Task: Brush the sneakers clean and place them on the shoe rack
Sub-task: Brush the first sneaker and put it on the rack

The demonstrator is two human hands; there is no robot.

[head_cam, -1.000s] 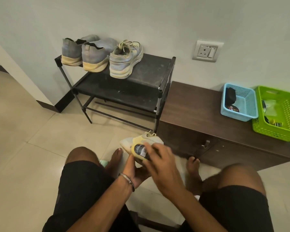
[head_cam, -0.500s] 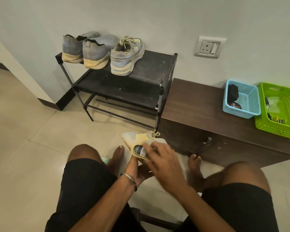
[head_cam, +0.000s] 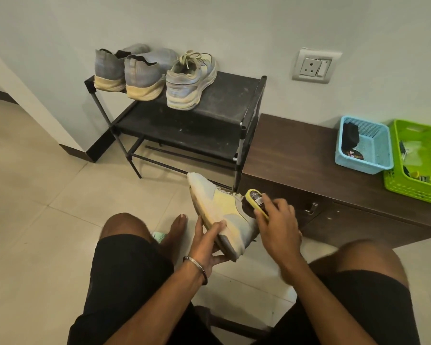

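sneaker is held tilted above the floor, between the knees, in front of the shoe rack. left hand is gripping its heel end, thumb laid across the side panel. right hand is gripping a yellow-backed brush, pressed against the far side of the upper. 3 sneakers are already set on the rack's top shelf: a grey pair and 1 laced sneaker matching the held one.

risks, as judged: the hold is only at the heel, so a firm stroke could twist the sneaker loose; loosened dirt could fall onto the floor tiles.

not resolved: bristles and the brushed area are hidden behind the upper. contents of the blue basket and green basket on the cabinet surface are unclear; the green one is cut off at the frame edge.
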